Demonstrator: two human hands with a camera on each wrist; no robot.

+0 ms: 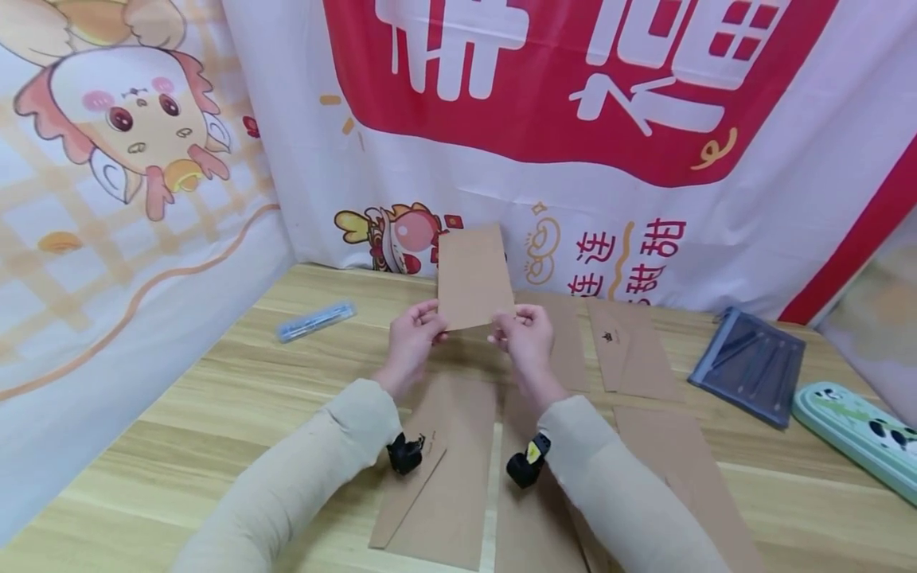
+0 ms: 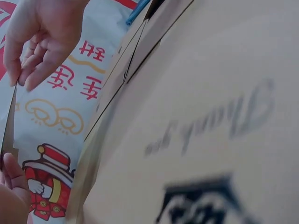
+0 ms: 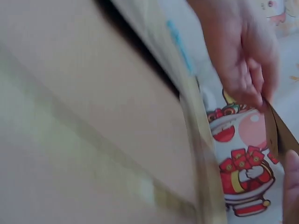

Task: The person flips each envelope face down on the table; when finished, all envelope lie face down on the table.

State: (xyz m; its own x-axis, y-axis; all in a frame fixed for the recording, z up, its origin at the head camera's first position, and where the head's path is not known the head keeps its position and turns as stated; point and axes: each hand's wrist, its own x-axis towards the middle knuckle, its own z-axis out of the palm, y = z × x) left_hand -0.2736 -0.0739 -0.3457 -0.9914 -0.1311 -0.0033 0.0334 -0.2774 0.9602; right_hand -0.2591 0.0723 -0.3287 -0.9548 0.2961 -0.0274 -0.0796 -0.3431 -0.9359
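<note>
Both hands hold up a plain brown kraft envelope (image 1: 474, 274), pinched near the corners of its lower edge. My left hand (image 1: 411, 342) grips the left corner and my right hand (image 1: 528, 342) the right. The envelope is raised above the table, tilted, its far end overlapping the backdrop in the head view. From the left wrist it appears nearly edge-on (image 2: 8, 126) between the hands; in the right wrist view a dark slit shows along the envelope (image 3: 275, 128). Under the forearms lie a brown envelope (image 1: 451, 477) with a diagonal flap and another envelope (image 1: 526, 493).
More brown envelopes (image 1: 634, 350) lie to the right. Beyond them are a blue mesh pouch (image 1: 752, 366) and a green panda pencil case (image 1: 860, 438). A light-blue slim packet (image 1: 317, 321) lies back left. A printed cloth (image 1: 559, 183) hangs behind the wooden table (image 1: 208, 414).
</note>
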